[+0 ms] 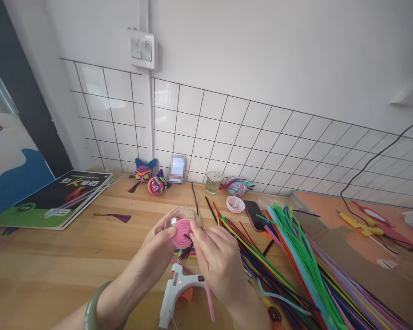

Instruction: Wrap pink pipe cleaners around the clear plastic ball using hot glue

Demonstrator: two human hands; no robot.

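Left hand (158,243) grips a clear dome (179,219) from the left, held above the table (55,256) at centre. Right hand (218,256) pinches the pink coil (181,232) against the dome's face, fingertips on its right edge. A pink stem (209,302) trails down from the coil, past the glue gun (175,291) standing just below the hands.

Judgement: keep the dome steady, press each turn flat against the previous one, and hold the stem taut. Keep fingers off fresh glue. Spare stems (296,256) lie to the right.
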